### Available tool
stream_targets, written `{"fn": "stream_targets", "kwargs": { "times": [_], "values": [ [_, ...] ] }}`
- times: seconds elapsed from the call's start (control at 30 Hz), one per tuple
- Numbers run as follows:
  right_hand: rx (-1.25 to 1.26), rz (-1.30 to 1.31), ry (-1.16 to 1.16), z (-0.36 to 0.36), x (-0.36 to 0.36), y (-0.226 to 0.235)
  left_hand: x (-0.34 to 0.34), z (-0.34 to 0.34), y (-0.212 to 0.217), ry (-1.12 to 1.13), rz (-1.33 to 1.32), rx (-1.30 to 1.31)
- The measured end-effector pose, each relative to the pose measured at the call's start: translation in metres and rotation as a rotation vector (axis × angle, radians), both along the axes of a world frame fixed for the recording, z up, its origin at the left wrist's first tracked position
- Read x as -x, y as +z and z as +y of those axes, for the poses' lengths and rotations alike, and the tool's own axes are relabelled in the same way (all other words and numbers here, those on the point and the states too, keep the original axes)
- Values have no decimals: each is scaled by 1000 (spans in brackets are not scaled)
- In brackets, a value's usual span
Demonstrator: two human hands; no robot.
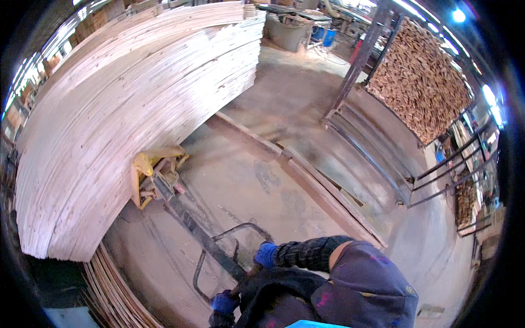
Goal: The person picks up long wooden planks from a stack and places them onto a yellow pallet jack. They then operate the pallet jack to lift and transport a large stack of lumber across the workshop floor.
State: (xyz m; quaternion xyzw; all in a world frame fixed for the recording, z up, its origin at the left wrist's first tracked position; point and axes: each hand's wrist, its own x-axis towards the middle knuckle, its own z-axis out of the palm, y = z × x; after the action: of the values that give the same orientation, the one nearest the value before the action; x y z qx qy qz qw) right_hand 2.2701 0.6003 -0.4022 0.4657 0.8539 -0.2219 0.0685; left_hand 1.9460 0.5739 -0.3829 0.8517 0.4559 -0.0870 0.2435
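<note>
Both my hands wear blue gloves and are on the loop handle of a pallet jack. My left hand (224, 302) is closed on the near left end of the handle (199, 269). My right hand (266, 255) is closed around its right end. From there the dark shaft slants away to the pallet jack's yellow body (143, 164), which stands against a tall stack of pale wooden boards (136, 93). The forks are hidden by the stack. My fingers are partly covered by the gloves and handle.
Long timber rails (322, 191) lie on the dusty floor to the right. Beyond stands a dark metal rack (350, 76) beside a bundle of cut wood pieces (418, 76). Thin boards (117, 292) lie at the lower left. A blue bucket (329, 37) is far off.
</note>
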Motion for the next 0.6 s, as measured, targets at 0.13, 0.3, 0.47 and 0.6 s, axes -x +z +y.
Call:
{"fn": "stream_targets", "kwargs": {
  "times": [0.13, 0.3, 0.47, 0.6],
  "values": [
    [-112, 204, 87, 95, 17, 165, 65, 73, 95, -107, -288, 59],
    [-235, 180, 92, 137, 28, 223, 21, 117, 233, 316, -85, 163],
    [38, 25, 15, 27, 14, 66, 16, 17, 55, 9, -18, 28],
    [113, -7, 88, 52, 11, 76, 26, 32, 79, -9, -98, 98]
  ]
}}
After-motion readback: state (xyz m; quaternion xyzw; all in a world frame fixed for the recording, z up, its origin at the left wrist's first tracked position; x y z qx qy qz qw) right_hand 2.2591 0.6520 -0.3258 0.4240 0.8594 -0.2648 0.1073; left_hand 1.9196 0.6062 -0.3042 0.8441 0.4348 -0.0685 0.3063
